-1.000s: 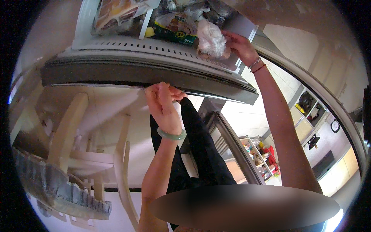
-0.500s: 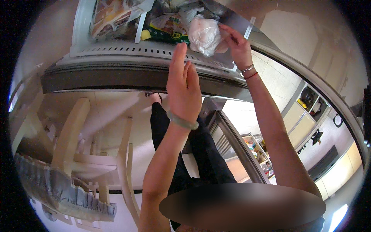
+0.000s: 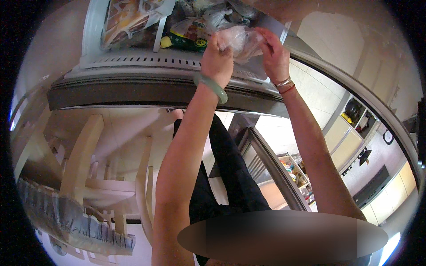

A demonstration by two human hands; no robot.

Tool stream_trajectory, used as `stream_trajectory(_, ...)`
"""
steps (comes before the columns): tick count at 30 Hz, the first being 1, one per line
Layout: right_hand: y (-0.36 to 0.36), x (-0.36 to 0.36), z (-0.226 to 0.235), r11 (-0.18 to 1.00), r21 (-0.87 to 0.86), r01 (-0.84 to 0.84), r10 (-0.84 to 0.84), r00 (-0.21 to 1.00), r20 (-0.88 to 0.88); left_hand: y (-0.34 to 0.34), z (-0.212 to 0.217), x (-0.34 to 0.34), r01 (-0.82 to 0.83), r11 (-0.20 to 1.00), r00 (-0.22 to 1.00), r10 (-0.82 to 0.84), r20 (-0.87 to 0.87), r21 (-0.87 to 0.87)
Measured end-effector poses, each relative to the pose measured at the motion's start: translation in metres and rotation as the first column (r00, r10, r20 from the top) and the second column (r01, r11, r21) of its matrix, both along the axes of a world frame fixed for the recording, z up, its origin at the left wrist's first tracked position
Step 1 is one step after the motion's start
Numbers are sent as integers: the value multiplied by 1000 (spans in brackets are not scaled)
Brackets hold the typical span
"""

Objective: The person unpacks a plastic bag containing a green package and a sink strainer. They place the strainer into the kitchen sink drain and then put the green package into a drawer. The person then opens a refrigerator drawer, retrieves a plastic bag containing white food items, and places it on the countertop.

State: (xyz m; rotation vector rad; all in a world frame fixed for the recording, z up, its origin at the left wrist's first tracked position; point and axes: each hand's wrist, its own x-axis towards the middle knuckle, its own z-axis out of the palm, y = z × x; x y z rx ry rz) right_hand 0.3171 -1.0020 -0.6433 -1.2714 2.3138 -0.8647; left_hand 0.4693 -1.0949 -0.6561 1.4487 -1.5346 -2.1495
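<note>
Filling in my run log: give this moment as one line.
left hand: gripping clear plastic bag | right hand: gripping same bag | place: over open freezer drawer

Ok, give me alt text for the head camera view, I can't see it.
Both hands, left and right, grip a clear plastic bag over an open freezer drawer packed with food packets. A pale wooden chair stands on the floor at lower left.

Packets [image 3: 133, 20] crowd the drawer [image 3: 146, 62] left of the clear bag [image 3: 242, 40]; only above the drawer's front rim is open room.
</note>
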Motion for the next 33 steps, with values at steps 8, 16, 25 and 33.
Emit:
stream_trajectory(8,-12,-11,-30,941,337,-20,118,954,-274,38,27,6,-222,975,958,215,-187,-13)
stream_trajectory(16,-18,-21,-78,734,679,17,174,962,-211,56,61,9,-164,963,918,228,-325,212)
stream_trajectory(25,-16,-13,-102,608,791,70,23,994,-105,57,67,20,-195,928,920,285,-269,316)
stream_trajectory(33,-6,-17,-148,563,826,-26,229,965,-125,57,71,27,-187,952,918,257,-301,243)
